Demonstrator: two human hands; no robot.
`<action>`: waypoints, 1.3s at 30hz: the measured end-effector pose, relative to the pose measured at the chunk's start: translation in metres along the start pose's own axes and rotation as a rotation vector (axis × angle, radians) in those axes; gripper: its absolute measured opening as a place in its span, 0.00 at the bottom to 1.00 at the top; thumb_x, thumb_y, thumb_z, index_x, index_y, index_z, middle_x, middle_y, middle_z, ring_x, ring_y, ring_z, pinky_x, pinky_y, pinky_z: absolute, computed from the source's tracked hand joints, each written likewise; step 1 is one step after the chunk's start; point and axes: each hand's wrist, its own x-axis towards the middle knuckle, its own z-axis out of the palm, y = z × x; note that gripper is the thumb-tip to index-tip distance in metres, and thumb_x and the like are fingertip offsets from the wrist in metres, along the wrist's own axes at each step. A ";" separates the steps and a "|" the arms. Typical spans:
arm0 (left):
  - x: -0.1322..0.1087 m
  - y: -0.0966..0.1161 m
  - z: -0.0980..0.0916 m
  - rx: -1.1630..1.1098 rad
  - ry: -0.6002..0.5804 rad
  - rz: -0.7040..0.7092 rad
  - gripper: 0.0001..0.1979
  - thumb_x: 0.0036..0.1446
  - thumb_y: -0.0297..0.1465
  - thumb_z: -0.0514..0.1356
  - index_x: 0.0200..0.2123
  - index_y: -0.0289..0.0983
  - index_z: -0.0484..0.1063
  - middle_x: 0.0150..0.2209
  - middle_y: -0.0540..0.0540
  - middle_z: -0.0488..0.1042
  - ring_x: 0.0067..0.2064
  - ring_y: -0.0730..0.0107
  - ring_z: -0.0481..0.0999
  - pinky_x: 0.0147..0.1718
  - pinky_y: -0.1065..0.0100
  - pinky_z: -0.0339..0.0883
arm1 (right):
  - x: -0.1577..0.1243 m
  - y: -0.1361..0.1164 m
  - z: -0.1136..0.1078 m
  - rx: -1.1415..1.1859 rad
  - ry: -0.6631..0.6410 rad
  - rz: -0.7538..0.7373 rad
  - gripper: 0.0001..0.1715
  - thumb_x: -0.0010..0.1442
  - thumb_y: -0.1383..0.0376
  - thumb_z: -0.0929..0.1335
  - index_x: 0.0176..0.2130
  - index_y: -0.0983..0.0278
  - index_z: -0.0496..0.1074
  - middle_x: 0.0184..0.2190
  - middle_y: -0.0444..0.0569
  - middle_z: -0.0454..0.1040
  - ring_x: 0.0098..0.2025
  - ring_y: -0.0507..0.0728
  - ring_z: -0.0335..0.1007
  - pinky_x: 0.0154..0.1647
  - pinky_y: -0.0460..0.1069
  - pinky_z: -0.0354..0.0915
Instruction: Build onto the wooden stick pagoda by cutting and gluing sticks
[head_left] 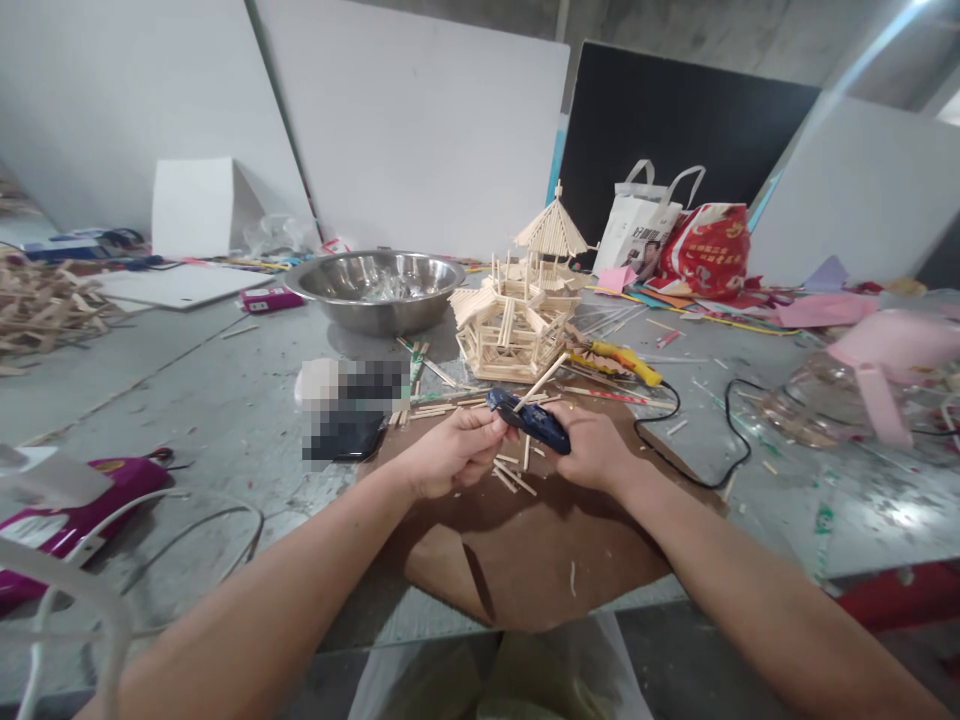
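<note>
Right hand [591, 440]: gripping the blue tool [551, 430].
Left hand [454, 452]: crowding its tip; I can't tell its grip.
Wooden stick [546, 378]: possibly splintering if the tool's twisting.

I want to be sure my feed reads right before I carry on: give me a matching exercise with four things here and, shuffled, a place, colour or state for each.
Things:
1. Blue tool
2. Metal bowl
3. Red bag
4. Stick model

Descriptions:
A. Beside the white bag
B. In the right hand
C. Topped by a pointed roof
D. Shiny silver

Right pairs: 1-B, 2-D, 3-A, 4-C
</note>
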 end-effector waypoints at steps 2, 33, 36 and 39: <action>0.000 0.001 0.001 0.052 0.046 0.033 0.13 0.46 0.40 0.56 0.27 0.34 0.64 0.13 0.59 0.43 0.13 0.86 0.41 0.10 0.79 0.37 | 0.000 -0.001 0.000 -0.024 -0.006 0.023 0.26 0.42 0.67 0.63 0.44 0.65 0.61 0.40 0.51 0.70 0.40 0.58 0.66 0.40 0.50 0.59; 0.007 -0.004 -0.002 1.234 0.490 0.159 0.21 0.52 0.44 0.43 0.24 0.37 0.67 0.20 0.51 0.65 0.25 0.73 0.63 0.24 0.73 0.53 | 0.004 0.008 -0.004 -0.258 0.416 -0.120 0.19 0.57 0.58 0.57 0.25 0.65 0.68 0.25 0.49 0.69 0.32 0.54 0.62 0.36 0.48 0.55; 0.005 -0.004 0.006 1.487 0.555 0.089 0.22 0.52 0.45 0.41 0.26 0.39 0.68 0.22 0.48 0.69 0.25 0.69 0.66 0.23 0.71 0.53 | 0.004 -0.009 -0.001 -0.274 0.467 -0.290 0.13 0.55 0.61 0.60 0.34 0.65 0.69 0.34 0.50 0.70 0.40 0.56 0.59 0.42 0.50 0.51; 0.004 -0.005 0.013 1.625 0.564 0.064 0.22 0.53 0.44 0.40 0.28 0.40 0.69 0.23 0.46 0.71 0.27 0.66 0.69 0.23 0.71 0.54 | 0.008 -0.014 0.007 -0.284 0.348 -0.327 0.13 0.57 0.62 0.58 0.34 0.65 0.68 0.31 0.50 0.71 0.37 0.55 0.60 0.41 0.50 0.51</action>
